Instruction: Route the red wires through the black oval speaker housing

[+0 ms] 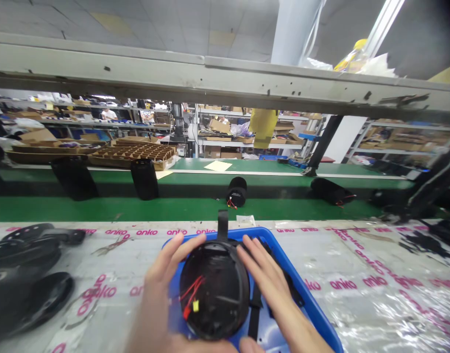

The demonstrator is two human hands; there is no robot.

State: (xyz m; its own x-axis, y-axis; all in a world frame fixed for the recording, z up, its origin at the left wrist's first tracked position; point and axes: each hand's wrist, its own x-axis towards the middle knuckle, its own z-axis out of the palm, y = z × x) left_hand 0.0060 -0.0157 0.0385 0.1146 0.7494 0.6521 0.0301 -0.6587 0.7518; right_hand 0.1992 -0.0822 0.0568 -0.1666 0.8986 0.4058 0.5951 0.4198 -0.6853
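Over blue tray (pixel 305 299), black cylinder (pixel 213 289) between both hands, open end camera-ward.

Landmark: tray (pixel 313 306), at the near edge of the table (pixel 375 274). Over the tray, a round housing (pixel 214 289), left hand (pixel 162 279) against its left side, right hand (pixel 269 279) against its right. Left of the tray, a stack of round parts (pixel 26 274) and scissors (pixel 112 245). Just behind the tray, a small bag (pixel 246 220). Farther behind, on the conveyor belt (pixel 99 208), a lying cylinder (pixel 236 191); left of that, an upright cylinder (pixel 145 178); right, another lying cylinder (pixel 330 190).
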